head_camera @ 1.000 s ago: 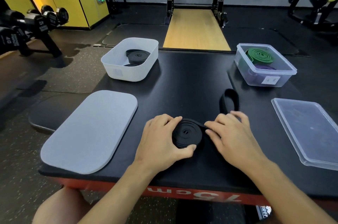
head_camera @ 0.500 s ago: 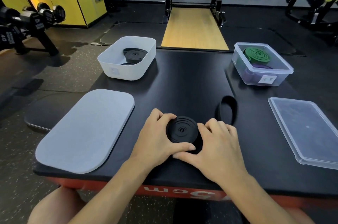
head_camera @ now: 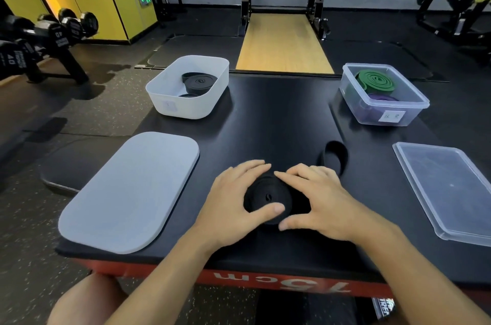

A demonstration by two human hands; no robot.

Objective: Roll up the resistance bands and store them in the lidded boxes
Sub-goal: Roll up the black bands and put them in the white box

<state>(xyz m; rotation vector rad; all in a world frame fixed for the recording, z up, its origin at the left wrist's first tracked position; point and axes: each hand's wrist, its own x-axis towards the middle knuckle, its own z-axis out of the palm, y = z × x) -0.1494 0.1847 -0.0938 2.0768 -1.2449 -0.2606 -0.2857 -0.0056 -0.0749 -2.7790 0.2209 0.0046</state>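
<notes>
Matte black band coil (head_camera: 267,197), flat spiral, gripped by left hand (head_camera: 233,202) and right hand (head_camera: 328,205).
Opaque white box (head_camera: 186,109): black rolls (head_camera: 200,83). Clear box (head_camera: 398,104): green roll (head_camera: 374,80), purple roll (head_camera: 382,98).

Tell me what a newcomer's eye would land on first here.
The left hand and right hand grip a coiled black band at the near middle of the table, its loose loop trailing right. Next comes the green roll in the clear box at far right, opposite the white box holding black rolls at far left.
</notes>
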